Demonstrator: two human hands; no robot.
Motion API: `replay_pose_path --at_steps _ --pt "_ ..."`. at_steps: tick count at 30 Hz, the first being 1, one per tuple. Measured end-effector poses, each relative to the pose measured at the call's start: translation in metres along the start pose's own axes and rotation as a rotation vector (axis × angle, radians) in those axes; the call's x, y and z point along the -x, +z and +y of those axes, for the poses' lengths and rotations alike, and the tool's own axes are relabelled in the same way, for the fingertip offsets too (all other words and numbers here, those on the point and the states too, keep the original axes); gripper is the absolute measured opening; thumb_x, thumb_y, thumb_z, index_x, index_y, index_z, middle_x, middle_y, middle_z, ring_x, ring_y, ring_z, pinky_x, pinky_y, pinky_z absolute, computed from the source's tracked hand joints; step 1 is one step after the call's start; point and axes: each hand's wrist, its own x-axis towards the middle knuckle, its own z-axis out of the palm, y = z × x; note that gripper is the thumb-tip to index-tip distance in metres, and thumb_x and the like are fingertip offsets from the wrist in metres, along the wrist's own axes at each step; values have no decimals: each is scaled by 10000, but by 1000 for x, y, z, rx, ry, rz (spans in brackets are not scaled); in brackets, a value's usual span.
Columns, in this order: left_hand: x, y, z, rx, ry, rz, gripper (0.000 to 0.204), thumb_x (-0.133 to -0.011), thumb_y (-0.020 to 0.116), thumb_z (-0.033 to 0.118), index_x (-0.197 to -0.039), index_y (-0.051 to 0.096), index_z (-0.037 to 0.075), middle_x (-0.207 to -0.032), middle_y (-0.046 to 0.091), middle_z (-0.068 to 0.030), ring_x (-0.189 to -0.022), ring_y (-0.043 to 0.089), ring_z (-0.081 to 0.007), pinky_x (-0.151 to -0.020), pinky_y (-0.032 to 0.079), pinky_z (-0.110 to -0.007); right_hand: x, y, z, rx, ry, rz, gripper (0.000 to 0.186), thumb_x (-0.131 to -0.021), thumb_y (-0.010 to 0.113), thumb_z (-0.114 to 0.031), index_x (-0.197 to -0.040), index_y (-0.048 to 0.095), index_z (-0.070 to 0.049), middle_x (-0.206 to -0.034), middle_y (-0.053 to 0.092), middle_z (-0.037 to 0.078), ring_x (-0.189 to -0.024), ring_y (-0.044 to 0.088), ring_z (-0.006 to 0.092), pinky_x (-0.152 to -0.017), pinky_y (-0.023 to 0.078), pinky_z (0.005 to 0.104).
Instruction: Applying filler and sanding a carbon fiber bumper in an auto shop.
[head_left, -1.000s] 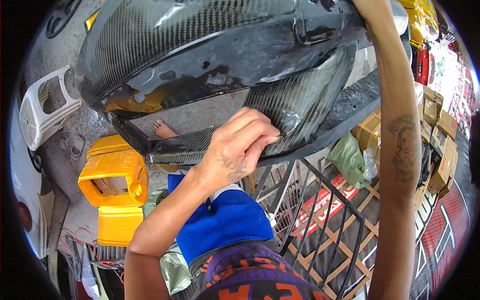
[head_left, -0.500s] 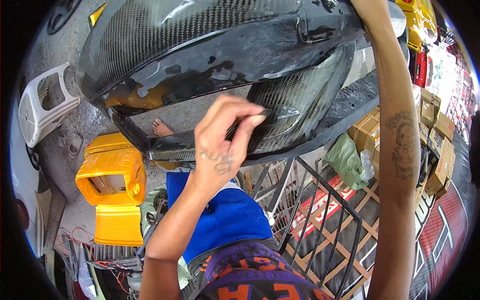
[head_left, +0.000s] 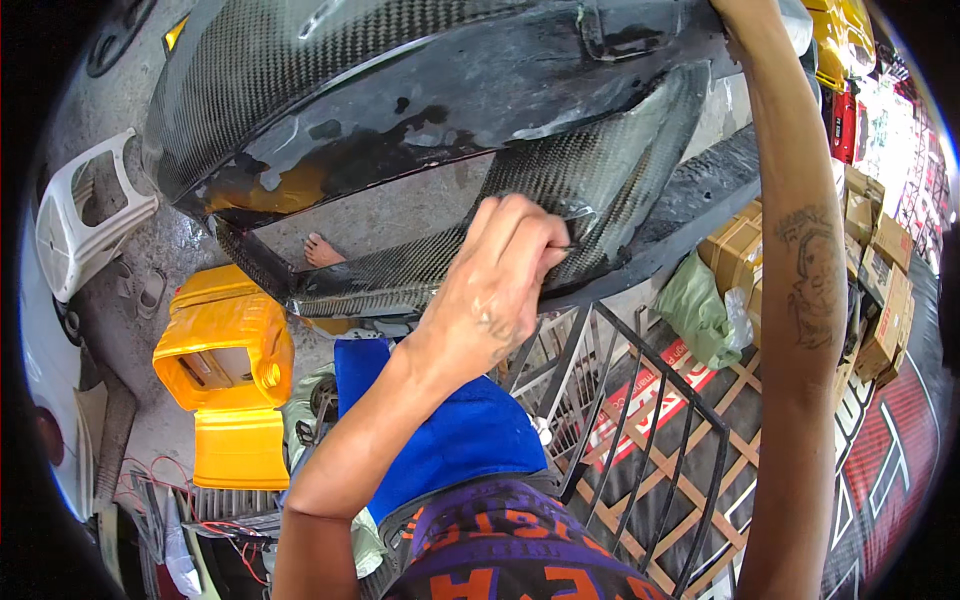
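A large carbon-fibre car bumper [head_left: 560,170] with a dark woven surface and worn, patchy grey-black areas fills the upper middle. My left hand [head_left: 500,275] is at its lower panel, thumb and fingers pinched together. Something small and dark shows at the fingertips, too small to name. Whether the fingertips touch the panel, I cannot tell. My right arm reaches up along the right side, and my right hand [head_left: 745,15] is at the bumper's upper right edge. The top of the picture cuts off its fingers.
Below the bumper stands a black metal frame [head_left: 660,385]. A cut-open yellow plastic jerrycan [head_left: 225,340] and a white plastic stool [head_left: 90,215] are at left. Cardboard boxes [head_left: 735,245] and a green plastic bag [head_left: 700,310] lie at right. A bare foot [head_left: 322,250] shows through the bumper's opening.
My left hand has moved right and slightly down over the lower panel, still pinched. My right hand remains at the upper edge.
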Motion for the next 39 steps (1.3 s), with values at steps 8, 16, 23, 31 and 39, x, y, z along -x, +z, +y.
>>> replay_pose_path --at_steps 8,16,23,31,39 --pt "4 4 1 -35 14 8 214 -839 650 -134 -1010 584 -23 -958 582 -174 -886 587 -365 -792 497 -405 -4 1 7 106 -22 5 508 -886 714 -528 -975 799 -35 -789 746 124 -724 698 230 -730 511 345" --pt "7 -8 -6 3 -173 164 124 -890 723 -44 -990 657 -14 -938 653 -131 -834 662 -269 -757 522 -328 1 -2 4 67 -23 -35 535 -885 710 -560 -1011 804 -49 -818 752 117 -747 705 211 -753 519 332" --pt "8 -13 -2 26 -111 81 120 -867 719 -60 -958 646 -28 -926 655 -129 -854 660 -265 -779 526 -349 -6 3 11 148 -41 70 515 -896 706 -543 -1016 801 -50 -820 753 110 -766 708 204 -758 516 330" --pt "-7 -2 -7 -24 9 -43 144 -841 674 -79 -951 611 -12 -921 621 -151 -876 601 -345 -797 491 -392 -17 4 23 134 -76 19 521 -874 718 -572 -972 814 -69 -773 743 103 -710 686 203 -734 518 350" --pt "-8 -3 -2 -52 49 -33 147 -813 678 -97 -916 617 -13 -906 632 -145 -858 619 -342 -795 500 -398 -18 5 18 224 -89 66 552 -872 698 -594 -1016 808 -73 -862 763 164 -817 734 297 -800 540 378"
